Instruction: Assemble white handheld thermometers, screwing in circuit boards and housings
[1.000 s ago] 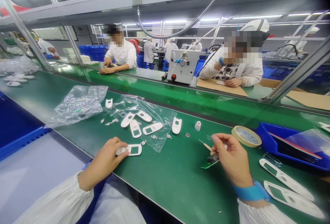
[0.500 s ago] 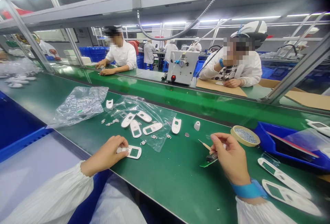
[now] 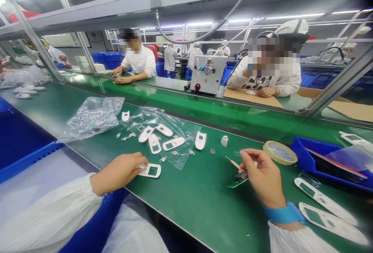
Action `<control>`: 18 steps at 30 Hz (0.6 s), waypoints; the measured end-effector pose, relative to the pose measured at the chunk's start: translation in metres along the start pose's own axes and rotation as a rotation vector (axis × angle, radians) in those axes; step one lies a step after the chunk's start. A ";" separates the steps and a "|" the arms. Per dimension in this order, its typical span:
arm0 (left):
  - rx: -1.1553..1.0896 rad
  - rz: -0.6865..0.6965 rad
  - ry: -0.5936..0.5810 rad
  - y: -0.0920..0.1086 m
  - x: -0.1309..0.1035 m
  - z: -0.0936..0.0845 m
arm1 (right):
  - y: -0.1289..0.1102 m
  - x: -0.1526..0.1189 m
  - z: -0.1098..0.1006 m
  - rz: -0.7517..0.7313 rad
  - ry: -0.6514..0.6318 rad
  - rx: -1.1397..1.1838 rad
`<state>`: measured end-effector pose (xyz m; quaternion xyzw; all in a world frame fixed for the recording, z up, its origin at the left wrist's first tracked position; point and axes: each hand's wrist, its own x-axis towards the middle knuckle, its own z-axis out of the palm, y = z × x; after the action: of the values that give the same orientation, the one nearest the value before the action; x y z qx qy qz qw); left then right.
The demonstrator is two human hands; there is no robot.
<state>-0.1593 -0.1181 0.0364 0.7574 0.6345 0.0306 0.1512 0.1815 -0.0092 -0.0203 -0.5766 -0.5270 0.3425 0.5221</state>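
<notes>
My left hand [image 3: 125,170] is closed at the near edge of the bench, its fingers pinching one end of a white plastic housing [image 3: 154,170] with a rectangular window. The housing lies flat, partly hidden under the fingers. My right hand [image 3: 262,171] is held above the bench, thumb and fingers together. In it are a small green-edged circuit board [image 3: 237,184] with a dark part and a thin pointed tool [image 3: 233,163] with a pale handle. Between the hands, further back, several white housings [image 3: 174,143] and small metal-and-white clips [image 3: 175,153] lie on a clear plastic bag [image 3: 182,161].
A round dish of small screws [image 3: 280,152] stands beside a blue bin [image 3: 329,163] at the right. Two long white covers [image 3: 326,200] lie in front. A coin cell [image 3: 212,151] and white cap [image 3: 224,140] are mid-bench. Co-workers sit across, near a grey machine [image 3: 208,75].
My left fingers have shifted slightly on the housing, which stays in place on the bench. My right hand still holds the board and tool. The whole view has shifted a little.
</notes>
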 end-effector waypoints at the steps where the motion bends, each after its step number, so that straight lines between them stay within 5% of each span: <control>1: 0.038 0.033 -0.010 0.001 0.000 0.000 | 0.000 0.000 0.000 -0.002 -0.002 0.001; 5: 0.106 0.135 -0.067 0.003 0.003 -0.002 | -0.002 -0.001 0.000 -0.006 -0.002 0.005; 18: 0.138 0.153 -0.139 0.004 0.011 -0.008 | -0.003 -0.001 -0.001 0.006 -0.013 -0.021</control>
<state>-0.1556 -0.1064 0.0439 0.8124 0.5635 -0.0543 0.1394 0.1816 -0.0105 -0.0170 -0.5815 -0.5322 0.3424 0.5113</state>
